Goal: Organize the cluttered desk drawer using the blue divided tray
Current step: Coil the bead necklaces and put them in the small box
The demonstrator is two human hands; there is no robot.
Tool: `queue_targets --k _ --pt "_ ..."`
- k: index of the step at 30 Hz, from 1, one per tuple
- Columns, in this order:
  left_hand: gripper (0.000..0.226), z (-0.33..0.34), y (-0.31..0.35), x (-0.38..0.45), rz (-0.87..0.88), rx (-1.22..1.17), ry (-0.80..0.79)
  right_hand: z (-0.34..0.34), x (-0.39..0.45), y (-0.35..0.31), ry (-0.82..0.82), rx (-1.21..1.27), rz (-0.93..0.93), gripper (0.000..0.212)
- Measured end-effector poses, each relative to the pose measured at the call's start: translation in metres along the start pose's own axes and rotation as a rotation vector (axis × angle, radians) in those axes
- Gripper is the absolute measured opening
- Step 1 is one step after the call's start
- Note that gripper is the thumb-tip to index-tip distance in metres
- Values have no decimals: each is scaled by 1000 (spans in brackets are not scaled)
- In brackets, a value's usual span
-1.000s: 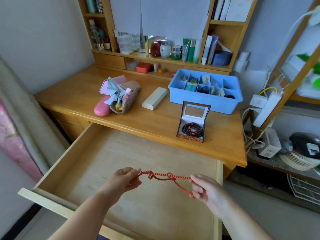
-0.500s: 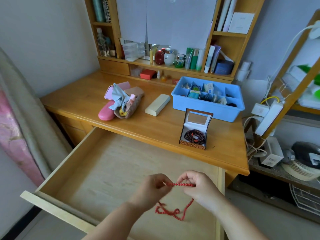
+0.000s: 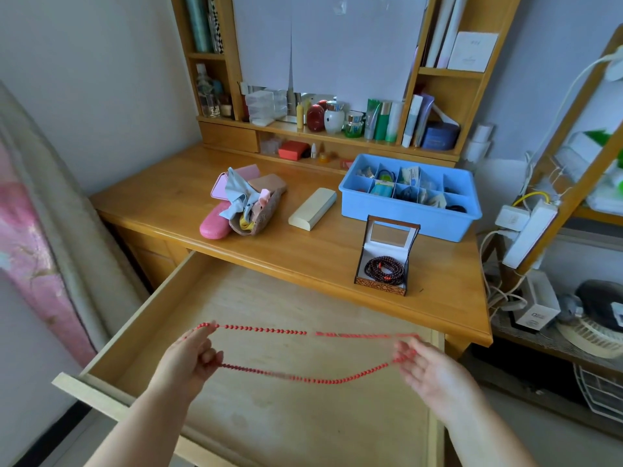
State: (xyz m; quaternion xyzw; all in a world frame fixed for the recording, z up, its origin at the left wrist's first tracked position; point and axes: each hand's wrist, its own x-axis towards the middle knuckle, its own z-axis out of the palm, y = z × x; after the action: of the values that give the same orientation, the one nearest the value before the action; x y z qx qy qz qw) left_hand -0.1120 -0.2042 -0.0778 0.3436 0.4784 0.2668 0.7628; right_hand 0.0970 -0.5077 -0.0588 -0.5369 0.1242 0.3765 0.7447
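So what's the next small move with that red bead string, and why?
Probably gather the red bead string into a coil: it hangs stretched in a loop between the left hand and right hand over the open drawer, too spread out for a compartment of the blue divided tray.

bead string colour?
Red; the bead string is stretched between both hands over the open drawer, head view.

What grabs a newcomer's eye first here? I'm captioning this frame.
A long loop of small red beads stretched between the left hand and right hand above the open wooden drawer. Behind, a blue plastic divided tray sits on the desktop.
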Motion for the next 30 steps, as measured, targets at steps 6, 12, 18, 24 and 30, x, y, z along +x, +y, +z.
queue_targets --k 6,12,18,24,30 --pt "19 35 -2 -43 313 672 -83 24 -16 1 -350 128 -16 18" --pt "14 98 -10 -113 592 1136 -805 56 -30 10 -435 -256 -200 32" --pt "24 123 -10 -95 439 810 -523 58 -39 9 -506 -257 -1 14" --pt "23 75 -16 -56 -131 364 -454 40 -32 -8 -335 185 147 13" --pt "32 42 -28 -40 -175 -285 -297 33 -27 -15 -357 345 127 24"
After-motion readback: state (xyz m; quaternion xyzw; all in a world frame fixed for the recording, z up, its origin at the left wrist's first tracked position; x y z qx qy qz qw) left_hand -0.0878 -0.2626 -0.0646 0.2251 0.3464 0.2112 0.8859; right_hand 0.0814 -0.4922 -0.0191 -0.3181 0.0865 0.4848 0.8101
